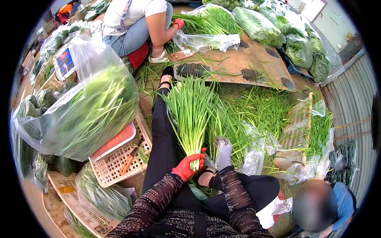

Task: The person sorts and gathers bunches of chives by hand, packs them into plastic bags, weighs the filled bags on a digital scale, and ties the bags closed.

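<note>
My left hand (185,166), in a red glove, is wrapped round the pale stem ends of a thick bunch of garlic chives (191,119). The green leaves fan out away from me, above my outstretched leg. Just right of the bunch, my right hand (223,152) in a grey glove has its fingers curled closed beside loose chives (230,127). Whether a thin stalk is pinched in those fingers is too small to make out.
At left, a clear bag of chives (99,107) leans over a white plastic crate (119,170) holding an orange-handled tool (127,164). Cut chives (262,111) cover the floor at right. A worn board (230,67) lies ahead, near a crouching person (135,23). Another person (341,206) is at lower right.
</note>
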A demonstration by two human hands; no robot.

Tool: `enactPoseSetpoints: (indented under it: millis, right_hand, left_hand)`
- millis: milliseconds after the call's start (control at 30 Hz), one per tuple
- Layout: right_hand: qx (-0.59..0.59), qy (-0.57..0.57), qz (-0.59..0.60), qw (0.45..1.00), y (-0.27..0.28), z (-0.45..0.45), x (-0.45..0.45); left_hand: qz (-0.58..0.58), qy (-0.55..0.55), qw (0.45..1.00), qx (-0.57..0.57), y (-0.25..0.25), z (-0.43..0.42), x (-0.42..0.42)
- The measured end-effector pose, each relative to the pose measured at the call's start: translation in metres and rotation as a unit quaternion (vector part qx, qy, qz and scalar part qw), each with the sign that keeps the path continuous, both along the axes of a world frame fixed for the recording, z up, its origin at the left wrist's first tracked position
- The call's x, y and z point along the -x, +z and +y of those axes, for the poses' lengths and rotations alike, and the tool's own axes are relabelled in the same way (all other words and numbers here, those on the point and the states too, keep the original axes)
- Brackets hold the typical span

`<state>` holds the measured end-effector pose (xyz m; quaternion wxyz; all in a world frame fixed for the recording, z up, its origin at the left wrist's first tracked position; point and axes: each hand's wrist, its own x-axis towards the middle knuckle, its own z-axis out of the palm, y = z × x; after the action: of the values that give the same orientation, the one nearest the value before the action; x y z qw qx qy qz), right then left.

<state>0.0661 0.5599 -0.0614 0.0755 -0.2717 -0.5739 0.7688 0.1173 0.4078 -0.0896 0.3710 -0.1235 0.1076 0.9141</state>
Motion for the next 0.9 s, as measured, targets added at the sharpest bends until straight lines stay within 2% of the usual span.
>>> enactPoseSetpoints:
  millis: [67, 100, 133, 167, 200, 233, 267, 367, 400, 433, 467, 533, 567, 633, 667, 700, 733, 800, 867, 900]
  right_hand:
    - [-0.127, 0.109, -0.053, 0.984, 0.021, -0.003, -0.004]
    - [-0.192, 0.164, -0.065, 0.966, 0.012, -0.006, -0.008]
    - [-0.171, 0.206, -0.105, 0.958, 0.011, -0.012, -0.014]
    - [-0.319, 0.218, -0.048, 0.921, -0.004, -0.019, -0.019]
    - [-0.459, 0.225, 0.009, 0.859, -0.018, -0.022, -0.021]
    - [-0.596, 0.275, 0.004, 0.754, -0.004, -0.025, -0.024]
    - [-0.596, 0.277, 0.006, 0.754, -0.004, -0.026, -0.024]
    - [-0.573, 0.269, 0.013, 0.774, 0.005, -0.026, -0.025]
    - [-0.378, 0.228, 0.004, 0.897, 0.01, -0.023, -0.024]
    - [-0.162, 0.174, -0.004, 0.971, 0.019, -0.019, -0.021]
    - [0.064, 0.112, -0.012, 0.992, 0.024, -0.014, -0.018]
    - [0.051, 0.134, -0.036, 0.989, 0.022, -0.011, -0.02]
    - [0.1, 0.193, -0.023, 0.976, 0.017, -0.016, -0.023]
    - [0.192, 0.311, 0.006, 0.931, 0.014, -0.023, -0.026]
    - [0.063, 0.321, -0.023, 0.945, 0.019, -0.023, -0.025]
    - [0.078, 0.301, -0.038, 0.95, 0.016, -0.025, -0.022]
    - [0.092, 0.28, -0.052, 0.954, 0.012, -0.026, -0.018]
    - [0.075, 0.251, -0.079, 0.962, 0.0, -0.021, -0.017]
    - [0.051, 0.236, -0.042, 0.97, -0.001, -0.019, -0.021]
    - [0.021, 0.225, -0.052, 0.973, -0.001, -0.017, -0.024]
  left_hand:
    - [-0.012, -0.003, 1.0, 0.024, 0.012, 0.001, 0.002]
    - [-0.024, -0.006, 0.999, 0.048, 0.017, 0.002, 0.002]
    - [-0.024, -0.008, 0.999, 0.047, 0.011, 0.004, 0.0]
    - [-0.073, -0.007, 0.994, 0.078, 0.002, 0.006, -0.002]
    - [-0.121, -0.005, 0.987, 0.109, -0.006, 0.008, -0.004]
    - [-0.118, 0.002, 0.989, 0.093, 0.003, 0.005, -0.003]
    - [-0.118, 0.005, 0.989, 0.093, -0.002, 0.004, -0.003]
    - [-0.136, -0.013, 0.988, 0.066, 0.004, -0.002, -0.001]
    - [-0.084, -0.008, 0.996, -0.043, 0.012, -0.005, -0.002]
    - [-0.03, -0.005, 0.988, -0.152, 0.024, -0.006, -0.001]
    - [0.048, -0.022, 0.973, -0.223, 0.027, -0.007, -0.002]
    - [0.088, -0.029, 0.953, -0.288, 0.028, -0.006, -0.007]
    - [0.086, -0.031, 0.954, -0.287, 0.026, -0.006, -0.011]
    - [0.013, -0.044, 0.978, -0.206, 0.015, -0.004, -0.02]
    - [0.023, -0.086, 0.973, -0.214, 0.008, -0.004, -0.017]
    - [0.01, -0.104, 0.985, -0.136, 0.001, -0.008, -0.016]
    - [-0.004, -0.121, 0.991, -0.057, 0.015, -0.012, -0.009]
    - [0.0, -0.159, 0.987, -0.017, 0.016, -0.011, -0.005]
    - [0.068, -0.234, 0.938, 0.247, 0.015, -0.003, -0.006]
    - [0.003, -0.197, 0.955, 0.222, 0.01, 0.002, -0.008]
